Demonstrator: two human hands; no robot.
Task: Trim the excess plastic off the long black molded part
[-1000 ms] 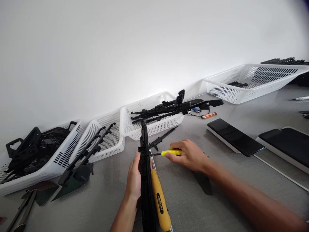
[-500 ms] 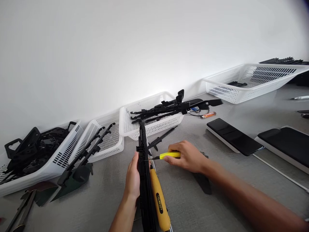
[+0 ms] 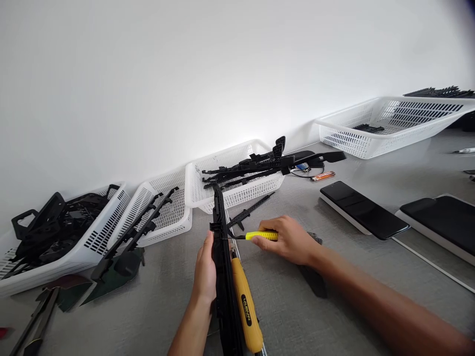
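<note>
Two bare hands were at work above a grey tabletop (image 3: 170,306). The left hand (image 3: 205,272) grasped a long, narrow, black plastic part (image 3: 223,282), its thumb lying along the left edge while most of its other fingers were hidden behind. That part stood lengthwise in front of the person, its far end overlapping, in the view, a white perforated plastic basket (image 3: 256,192) heaped with slender black plastic pieces (image 3: 252,165). The right hand (image 3: 289,241) had its fingers closed around the bright yellow ribbed handle of a small tool (image 3: 261,236), whose thin dark shaft pointed left to the part's right side; whether the tip touched could not be told. Just beside the part, on its right, ran a larger tool with a thick, rounded, amber-yellow handle (image 3: 247,306) bearing a black label. A black caliper-shaped tool (image 3: 251,210) lay between the basket and the right hand, and farther right a glossy black phone (image 3: 361,207) rested on a white block.
</note>
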